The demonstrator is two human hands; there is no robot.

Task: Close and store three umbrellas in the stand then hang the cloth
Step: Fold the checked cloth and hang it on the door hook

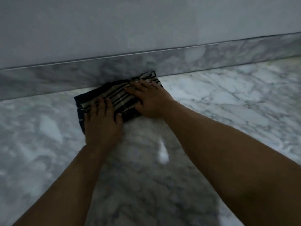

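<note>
Dim light, picture slightly blurred. Head view looks down at a grey-and-white veined marble floor (228, 98) where it meets a matching marble skirting strip (97, 70) under a plain pale wall (130, 22).

Task thing: a dark cloth with beige and black stripes (114, 93) lies flat on the floor, folded or bunched into a rough oblong. Its far edge touches the foot of the skirting; one corner at the upper right stands up a little against the strip.

Left hand (102, 121): palm down on the near left part of the cloth, fingers straight and spread, pressing it to the floor. Grip apart, nothing curled round the fabric.

Right hand (149, 98): palm down on the right part of the cloth, fingers stretched toward the skirting, thumb out to the left on the fabric. Grip likewise apart, flat on the cloth.

The two hands sit near each other, striped fabric showing between them. Both forearms bare, reaching in from the bottom edge.

A bright smear of reflected light shows on the floor between the forearms.
</note>
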